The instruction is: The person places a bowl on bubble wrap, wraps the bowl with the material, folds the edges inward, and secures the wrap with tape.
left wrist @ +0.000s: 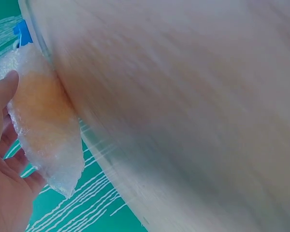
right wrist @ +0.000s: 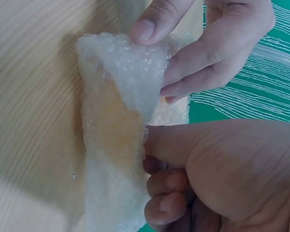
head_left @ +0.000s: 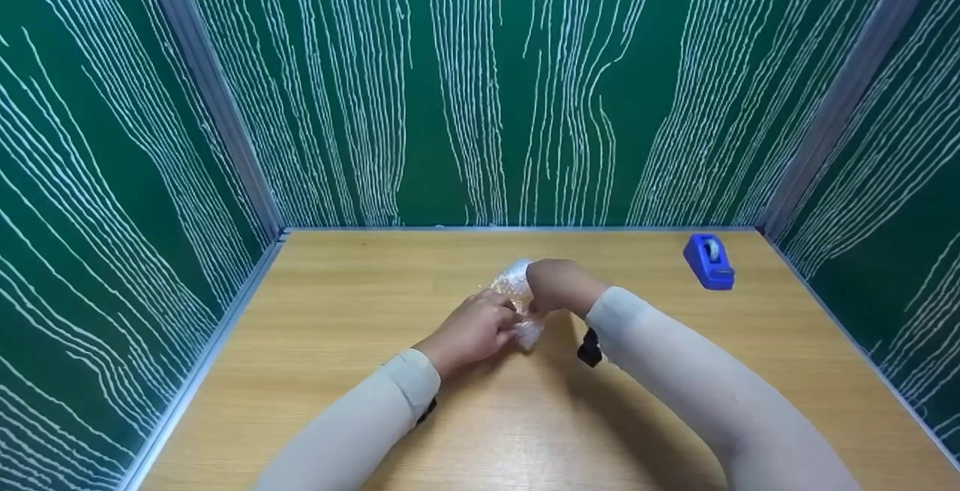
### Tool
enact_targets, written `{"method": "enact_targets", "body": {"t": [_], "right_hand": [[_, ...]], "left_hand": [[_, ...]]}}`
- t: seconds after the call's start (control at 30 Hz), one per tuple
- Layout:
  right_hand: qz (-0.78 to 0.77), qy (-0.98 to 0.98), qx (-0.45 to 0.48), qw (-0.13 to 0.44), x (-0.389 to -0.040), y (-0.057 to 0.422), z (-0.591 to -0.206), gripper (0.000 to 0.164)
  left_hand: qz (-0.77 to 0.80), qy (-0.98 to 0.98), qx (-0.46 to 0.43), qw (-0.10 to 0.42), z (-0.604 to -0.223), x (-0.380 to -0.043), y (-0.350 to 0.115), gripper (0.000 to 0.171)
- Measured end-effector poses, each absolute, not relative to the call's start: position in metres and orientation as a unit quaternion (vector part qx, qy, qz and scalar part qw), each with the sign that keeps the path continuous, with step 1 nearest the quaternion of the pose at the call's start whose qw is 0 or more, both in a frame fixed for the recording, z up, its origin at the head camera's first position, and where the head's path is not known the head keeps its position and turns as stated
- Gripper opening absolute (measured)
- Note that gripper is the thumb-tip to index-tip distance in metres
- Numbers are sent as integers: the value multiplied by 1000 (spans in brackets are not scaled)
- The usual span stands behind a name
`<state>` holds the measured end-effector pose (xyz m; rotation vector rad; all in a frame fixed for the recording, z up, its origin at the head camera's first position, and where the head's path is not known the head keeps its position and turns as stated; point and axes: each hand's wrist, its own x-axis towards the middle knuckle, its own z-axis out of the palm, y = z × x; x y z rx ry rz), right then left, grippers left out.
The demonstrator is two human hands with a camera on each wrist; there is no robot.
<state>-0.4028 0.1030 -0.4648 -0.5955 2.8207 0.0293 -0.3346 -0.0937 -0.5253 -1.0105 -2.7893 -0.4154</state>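
A bundle of clear bubble wrap point(head_left: 529, 333) lies on the wooden table between both hands, and something orange shows through its layers. In the right wrist view, this bubble-wrapped bundle point(right wrist: 111, 145) is long, with a flap folded slantwise across one end. My left hand point(head_left: 480, 326) holds it, with the thumb on its top face and the fingers along its side. My right hand point(head_left: 559, 287) grips the bundle's edge with curled fingers; in the right wrist view the right hand point(right wrist: 227, 169) is just below the left hand point(right wrist: 208, 48).
A blue tape dispenser point(head_left: 709, 261) stands at the table's back right. Green panels point(head_left: 465, 86) with white wavy lines enclose the back and sides, joined by grey metal posts point(head_left: 217, 101). The wooden table point(head_left: 337, 288) reaches up to them.
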Motion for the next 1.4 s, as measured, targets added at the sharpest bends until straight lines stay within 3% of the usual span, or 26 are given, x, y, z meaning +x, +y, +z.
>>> {"method": "enact_targets", "body": {"t": [0.33,0.57,1.4], "right_hand": [[20,970,-210,121,-399,106,-459,11],[-21,969,-187,162,-399,104,-457,11],[-85,973,-175,121,-387,104,-454,14]], "left_hand": [[-144,-926,-343,70,-526,-336,-95,24],[-158,-928,-333,54,-526,-335,-95,24],[-177,-936,-304,35,-520,-338,-108,35]]}}
